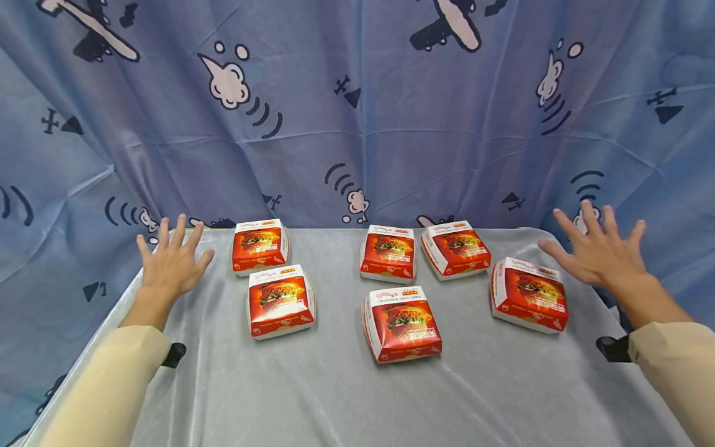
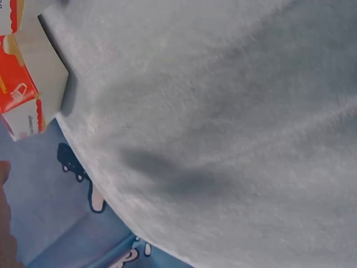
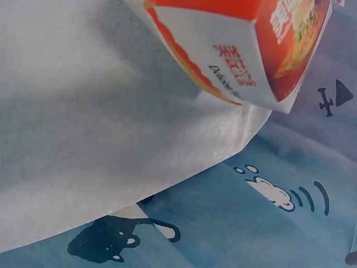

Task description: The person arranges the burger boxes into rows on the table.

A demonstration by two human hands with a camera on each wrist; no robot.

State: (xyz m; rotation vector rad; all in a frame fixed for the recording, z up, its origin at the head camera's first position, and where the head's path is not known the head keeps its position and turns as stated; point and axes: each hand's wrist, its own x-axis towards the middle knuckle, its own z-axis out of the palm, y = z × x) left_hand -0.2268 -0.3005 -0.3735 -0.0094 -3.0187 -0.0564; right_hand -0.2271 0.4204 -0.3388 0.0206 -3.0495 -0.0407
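Several red-and-white burger boxes with a burger picture on the lid stand on the grey cloth in the head view. My left hand [image 1: 172, 264] is held with fingers spread and holds nothing. Nearest to it are the back-left burger box [image 1: 260, 246] and the front-left burger box [image 1: 280, 301], both to its right. With spread fingers and nothing in its grasp, my right hand [image 1: 600, 251] is just right of the right-hand burger box [image 1: 529, 295]. That box's side [image 3: 217, 56] fills the top of the right wrist view. A box corner [image 2: 47, 72] shows at upper left in the left wrist view.
Toward the middle stand a front burger box [image 1: 403, 324], a back burger box [image 1: 388, 253] and a tilted-turned burger box [image 1: 457, 249]. The grey table cloth [image 1: 234, 397] ends at a back edge against a blue patterned curtain [image 1: 313, 93], which also hangs along both sides.
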